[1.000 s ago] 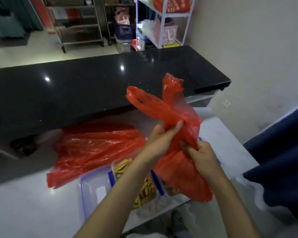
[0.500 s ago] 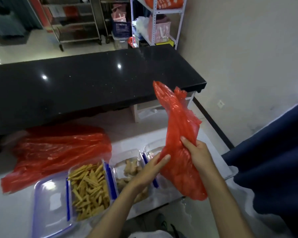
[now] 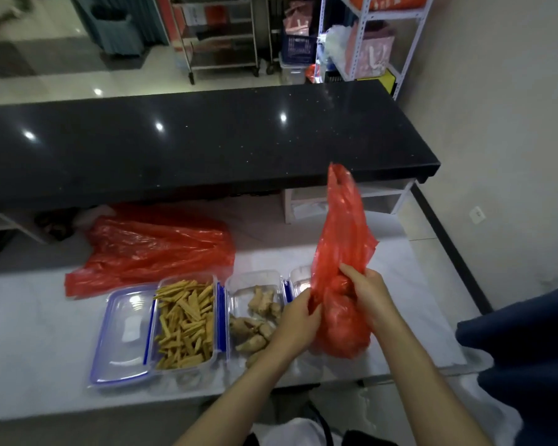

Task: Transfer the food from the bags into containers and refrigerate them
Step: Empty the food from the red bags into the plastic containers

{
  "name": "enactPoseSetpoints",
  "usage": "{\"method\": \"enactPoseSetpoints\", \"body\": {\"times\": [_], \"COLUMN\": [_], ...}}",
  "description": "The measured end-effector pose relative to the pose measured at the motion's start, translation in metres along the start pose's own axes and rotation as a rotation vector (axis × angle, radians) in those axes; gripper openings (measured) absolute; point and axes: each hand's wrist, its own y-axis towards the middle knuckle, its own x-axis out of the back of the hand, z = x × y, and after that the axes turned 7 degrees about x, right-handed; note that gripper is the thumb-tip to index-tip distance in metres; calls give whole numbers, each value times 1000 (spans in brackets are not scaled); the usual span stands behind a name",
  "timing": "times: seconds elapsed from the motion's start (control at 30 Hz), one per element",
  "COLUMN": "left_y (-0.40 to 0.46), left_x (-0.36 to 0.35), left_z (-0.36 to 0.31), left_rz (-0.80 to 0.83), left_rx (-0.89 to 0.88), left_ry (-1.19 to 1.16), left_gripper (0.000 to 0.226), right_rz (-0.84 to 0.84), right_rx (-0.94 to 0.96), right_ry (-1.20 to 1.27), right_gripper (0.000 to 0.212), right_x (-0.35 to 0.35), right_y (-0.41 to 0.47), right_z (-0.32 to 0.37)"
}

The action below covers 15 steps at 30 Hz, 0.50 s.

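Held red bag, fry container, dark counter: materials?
Red bag: thin glossy plastic film; it crumples and is translucent. Fry container: clear rigid plastic, blue clips. Dark counter: polished stone or look-alike; speckled, mirrors lights.

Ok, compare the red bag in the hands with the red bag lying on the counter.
The held red bag stands upright, bunched and twisted narrow; the other red bag lies spread flat on the white counter.
The left hand and right hand grip the held bag; nothing touches the flat one.
The held bag is beside the containers, the flat one behind them.
Both are thin translucent red plastic.
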Motion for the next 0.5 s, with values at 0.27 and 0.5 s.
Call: {"method": "enactPoseSetpoints", "body": {"times": [0.27,0.5], "left_y": [17,22], "left_x": [-4,-9], "left_z": [5,10], "left_rz": [-71,-125], "left_rx": [35,32], "left_ry": [-19,-69], "left_gripper": [33,37], "right_rz": [45,44], "right_rx": [243,261], "right_ry": [-147,-287], "right_gripper": [28,27], "right_x": [57,86], "right_y": [-13,-24], "right_z": [-27,-68]}}
